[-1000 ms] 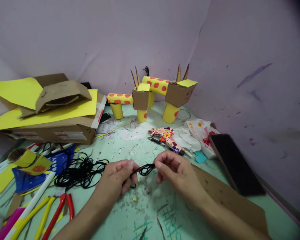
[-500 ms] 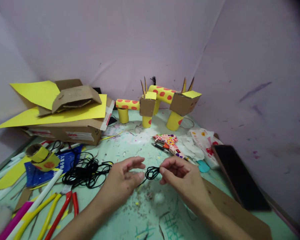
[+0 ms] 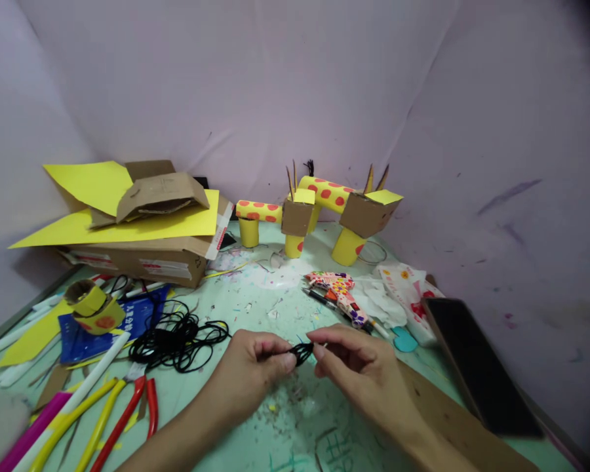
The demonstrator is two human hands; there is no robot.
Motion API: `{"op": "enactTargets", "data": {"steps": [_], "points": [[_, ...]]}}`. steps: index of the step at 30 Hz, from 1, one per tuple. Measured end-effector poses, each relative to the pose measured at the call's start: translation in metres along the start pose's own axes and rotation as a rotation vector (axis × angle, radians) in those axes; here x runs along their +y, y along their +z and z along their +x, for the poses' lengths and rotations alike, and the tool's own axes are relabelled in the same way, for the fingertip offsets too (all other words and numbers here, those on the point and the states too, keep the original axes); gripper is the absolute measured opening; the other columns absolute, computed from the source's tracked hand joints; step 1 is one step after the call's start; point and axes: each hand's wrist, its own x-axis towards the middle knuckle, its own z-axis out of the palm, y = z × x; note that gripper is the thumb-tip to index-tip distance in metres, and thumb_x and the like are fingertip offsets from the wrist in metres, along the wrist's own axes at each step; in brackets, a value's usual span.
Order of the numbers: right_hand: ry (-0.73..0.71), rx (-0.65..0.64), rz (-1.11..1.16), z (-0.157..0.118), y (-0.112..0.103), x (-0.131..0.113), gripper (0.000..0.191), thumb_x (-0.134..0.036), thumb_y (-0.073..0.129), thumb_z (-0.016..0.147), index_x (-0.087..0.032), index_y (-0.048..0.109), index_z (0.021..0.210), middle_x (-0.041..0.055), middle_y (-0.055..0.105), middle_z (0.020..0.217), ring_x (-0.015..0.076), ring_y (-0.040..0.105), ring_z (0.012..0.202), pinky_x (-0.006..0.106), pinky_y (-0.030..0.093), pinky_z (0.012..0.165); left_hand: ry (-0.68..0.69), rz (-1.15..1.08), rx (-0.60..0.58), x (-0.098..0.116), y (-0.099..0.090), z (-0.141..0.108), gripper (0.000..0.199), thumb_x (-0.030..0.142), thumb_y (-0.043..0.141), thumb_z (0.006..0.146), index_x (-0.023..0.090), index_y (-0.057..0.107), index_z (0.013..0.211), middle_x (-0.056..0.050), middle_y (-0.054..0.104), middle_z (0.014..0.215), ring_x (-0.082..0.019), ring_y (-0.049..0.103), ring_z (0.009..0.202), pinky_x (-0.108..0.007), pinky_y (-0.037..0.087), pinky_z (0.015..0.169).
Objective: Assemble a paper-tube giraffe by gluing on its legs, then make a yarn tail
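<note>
Between my two hands is a small looped bundle of black cord (image 3: 303, 353). My left hand (image 3: 263, 367) pinches its left end between thumb and forefinger. At the other end, the thumb and forefinger of my right hand (image 3: 351, 360) are closed on the gathered loops. A larger loose tangle of black cord (image 3: 172, 341) lies on the table to the left of my left hand. Two yellow, red-spotted animal figures with cardboard heads, a smaller one (image 3: 296, 217) and a larger one (image 3: 368, 213), stand at the back.
On the left, a cardboard box (image 3: 142, 261) carries yellow sheets. Red-handled pliers (image 3: 120, 419) and yellow-handled ones (image 3: 73, 423) lie in front, near a spotted yellow ring piece (image 3: 96, 308). To the right are a patterned glue gun (image 3: 341, 295), a black pen (image 3: 319, 299) and a phone (image 3: 476, 360).
My left hand has closed from apart onto the left end of the small cord bundle. My right hand keeps its grip. The whole view has shifted slightly.
</note>
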Motion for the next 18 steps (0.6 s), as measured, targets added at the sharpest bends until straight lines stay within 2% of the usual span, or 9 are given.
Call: {"op": "enactTargets", "data": {"steps": [3,5,6,10,12,14,16,18], "points": [[-0.081,-0.089,-0.033,-0.002,-0.003,0.001,0.024,-0.020,0.064,0.075,-0.021,0.070,0.099,0.0076,0.069,0.094,0.0179,0.067,0.078,0.024,0.056,0.057,0.030,0.049,-0.033,0.002,-0.001,-0.001,0.022,0.034,0.058,0.063,0.014,0.056,0.054,0.004,0.039,0.049,-0.008,0.030,0.049,-0.023,0.023,0.048],[-0.174,-0.139,-0.034,-0.002,-0.004,0.003,0.031,-0.020,0.067,0.074,-0.024,0.068,0.105,0.0092,0.066,0.111,0.0213,0.064,0.096,0.025,0.058,0.063,0.065,0.083,-0.047,0.004,-0.002,-0.003,0.023,0.034,0.057,0.063,0.015,0.052,0.050,0.005,0.036,0.048,-0.008,0.029,0.049,-0.023,0.022,0.047],[-0.235,-0.154,-0.044,-0.002,-0.005,0.004,0.033,-0.020,0.068,0.074,-0.025,0.068,0.107,0.0093,0.065,0.112,0.0218,0.064,0.099,0.026,0.058,0.066,0.077,0.097,-0.053,0.004,-0.003,-0.003,0.024,0.034,0.057,0.064,0.016,0.051,0.049,0.005,0.035,0.047,-0.008,0.028,0.049,-0.023,0.022,0.047],[-0.472,-0.215,-0.159,0.002,-0.004,0.010,0.031,-0.018,0.062,0.080,-0.028,0.067,0.109,0.0071,0.071,0.092,0.0171,0.068,0.079,0.027,0.056,0.066,0.058,0.122,-0.068,0.003,-0.001,-0.004,0.023,0.032,0.055,0.066,0.013,0.059,0.053,0.004,0.040,0.047,-0.008,0.031,0.048,-0.022,0.024,0.047],[-0.502,-0.222,-0.213,0.002,-0.004,0.012,0.029,-0.015,0.055,0.084,-0.027,0.067,0.108,0.0066,0.071,0.084,0.0156,0.067,0.070,0.025,0.054,0.060,0.044,0.122,-0.077,0.002,0.000,-0.003,0.023,0.032,0.055,0.067,0.011,0.063,0.059,0.002,0.046,0.049,-0.008,0.035,0.049,-0.022,0.027,0.048],[-0.485,-0.188,-0.240,0.002,-0.005,0.012,0.026,-0.013,0.052,0.084,-0.023,0.069,0.101,0.0067,0.070,0.078,0.0153,0.066,0.066,0.024,0.052,0.057,0.037,0.117,-0.051,0.004,-0.001,-0.003,0.025,0.032,0.055,0.069,0.010,0.068,0.073,0.000,0.055,0.055,-0.009,0.042,0.051,-0.022,0.032,0.050],[-0.434,-0.129,-0.245,0.002,-0.005,0.011,0.020,-0.013,0.054,0.083,-0.019,0.071,0.091,0.0059,0.069,0.072,0.0152,0.065,0.062,0.024,0.050,0.056,0.059,0.158,0.048,0.010,-0.006,-0.005,0.034,0.033,0.056,0.070,0.011,0.067,0.094,-0.004,0.064,0.071,-0.011,0.047,0.055,-0.022,0.036,0.052],[-0.358,-0.064,-0.231,0.002,-0.005,0.009,0.014,-0.016,0.057,0.082,-0.017,0.070,0.084,0.0044,0.068,0.068,0.0147,0.064,0.060,0.024,0.050,0.055,0.124,0.283,0.210,0.020,-0.014,-0.010,0.042,0.034,0.057,0.071,0.015,0.063,0.108,-0.006,0.067,0.087,-0.010,0.048,0.053,-0.022,0.037,0.050]]}}
